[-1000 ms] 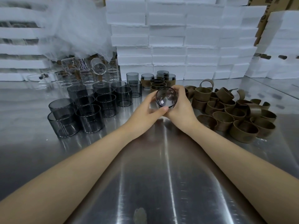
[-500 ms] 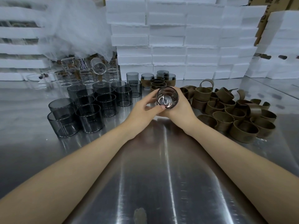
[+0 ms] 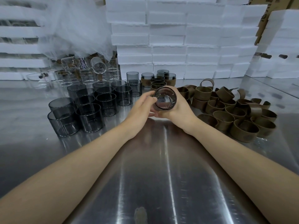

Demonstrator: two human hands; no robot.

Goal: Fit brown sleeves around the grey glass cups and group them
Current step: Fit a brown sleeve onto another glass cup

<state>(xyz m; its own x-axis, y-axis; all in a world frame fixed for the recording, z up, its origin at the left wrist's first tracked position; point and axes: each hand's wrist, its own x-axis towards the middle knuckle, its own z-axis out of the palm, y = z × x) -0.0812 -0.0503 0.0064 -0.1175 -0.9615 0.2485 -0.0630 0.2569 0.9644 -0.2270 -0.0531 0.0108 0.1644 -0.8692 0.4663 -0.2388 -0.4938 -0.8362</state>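
A grey glass cup [image 3: 165, 99] is held above the steel table, its open mouth tilted toward me. My right hand [image 3: 179, 110] wraps round its far side and base. My left hand [image 3: 140, 109] touches the cup's left rim with thumb and fingertips. Whether a brown sleeve sits on this cup is hidden by my hands. Bare grey cups [image 3: 90, 110] stand grouped at the left. Loose brown sleeves [image 3: 234, 110] lie in a heap at the right. Several sleeved cups [image 3: 159, 81] stand just behind my hands.
Clear glass cups [image 3: 84, 73] crowd the back left under a plastic sheet. White foam boxes [image 3: 178, 38] are stacked along the back and right. The steel table [image 3: 161, 175] reaches toward me between my forearms.
Both hands have lifted the cup slightly away from me and tilted its mouth more upward. My left fingers have shifted along its left rim.
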